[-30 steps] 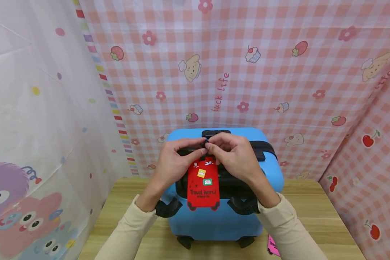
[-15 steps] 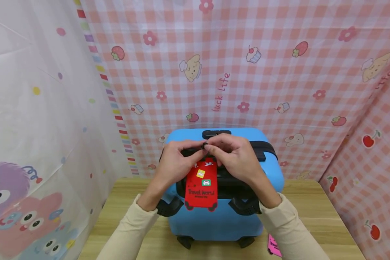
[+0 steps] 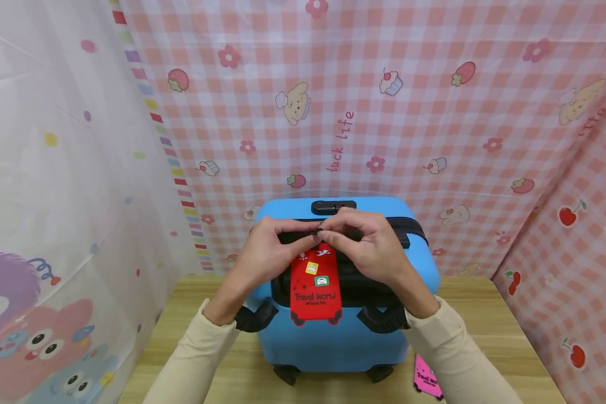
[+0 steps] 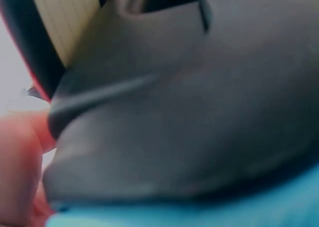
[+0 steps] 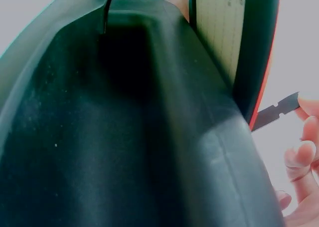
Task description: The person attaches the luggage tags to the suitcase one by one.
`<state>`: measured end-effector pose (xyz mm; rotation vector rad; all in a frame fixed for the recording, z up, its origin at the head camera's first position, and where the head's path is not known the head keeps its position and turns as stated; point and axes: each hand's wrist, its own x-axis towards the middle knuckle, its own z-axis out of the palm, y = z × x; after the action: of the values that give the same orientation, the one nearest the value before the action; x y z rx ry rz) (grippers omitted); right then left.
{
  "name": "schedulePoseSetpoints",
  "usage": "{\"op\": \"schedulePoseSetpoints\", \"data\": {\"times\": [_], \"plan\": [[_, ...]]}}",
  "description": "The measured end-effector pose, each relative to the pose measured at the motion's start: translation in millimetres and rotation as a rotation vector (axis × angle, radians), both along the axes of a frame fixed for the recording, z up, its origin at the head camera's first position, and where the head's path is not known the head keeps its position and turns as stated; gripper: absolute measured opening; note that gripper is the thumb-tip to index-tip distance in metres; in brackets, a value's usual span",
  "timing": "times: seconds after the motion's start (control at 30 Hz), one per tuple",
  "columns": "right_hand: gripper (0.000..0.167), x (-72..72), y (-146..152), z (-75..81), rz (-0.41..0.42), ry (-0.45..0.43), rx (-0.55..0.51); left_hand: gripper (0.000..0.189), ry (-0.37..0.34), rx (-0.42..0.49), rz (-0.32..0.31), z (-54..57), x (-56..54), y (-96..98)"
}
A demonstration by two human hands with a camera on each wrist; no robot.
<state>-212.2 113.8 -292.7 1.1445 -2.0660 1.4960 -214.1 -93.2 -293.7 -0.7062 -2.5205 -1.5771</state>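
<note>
A red luggage tag [image 3: 315,289] with "Travel World" lettering hangs in front of the black handle area of a blue suitcase [image 3: 333,345]. My left hand [image 3: 267,249] and right hand [image 3: 368,244] meet above it, pinching its small black strap [image 5: 276,111] between thumbs and index fingers. The strap's ends are mostly hidden by the fingertips. In the right wrist view the notched strap runs from the tag's edge to the fingers. Black plastic of the suitcase fills most of the left wrist view, with part of the hand at its left edge.
A pink luggage tag [image 3: 426,379] lies on the wooden table [image 3: 490,331] near my right sleeve. A black strap [image 3: 409,225] lies across the suitcase top near the black lock [image 3: 333,207]. Checkered and cartoon-printed curtains stand behind and at the sides.
The red tag has swung slightly left, then back right. Both hands keep pinching the strap, with small fingertip shifts. The head view has shifted a little, showing more of the pink tag.
</note>
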Motion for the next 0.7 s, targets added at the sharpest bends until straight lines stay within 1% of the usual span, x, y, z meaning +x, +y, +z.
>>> {"op": "schedulePoseSetpoints", "data": {"times": [0.23,0.37,0.57,0.7], "plan": [[0.014,-2.2,0.3,-1.2,0.011,0.018,-0.035,0.027,0.003,-0.053,0.024,2.0,0.4,0.0],[0.014,-1.7,0.8,-0.3,0.023,0.015,-0.045,0.027,0.024,-0.052,0.03,0.6,0.4,0.8],[0.012,-2.3,0.4,-0.3,0.003,-0.015,-0.042,0.027,0.057,-0.034,0.045,-2.8,2.3,1.9],[0.014,-1.5,0.3,-0.9,0.013,-0.002,-0.026,0.026,0.068,-0.046,0.062,-2.7,3.6,2.6]]}}
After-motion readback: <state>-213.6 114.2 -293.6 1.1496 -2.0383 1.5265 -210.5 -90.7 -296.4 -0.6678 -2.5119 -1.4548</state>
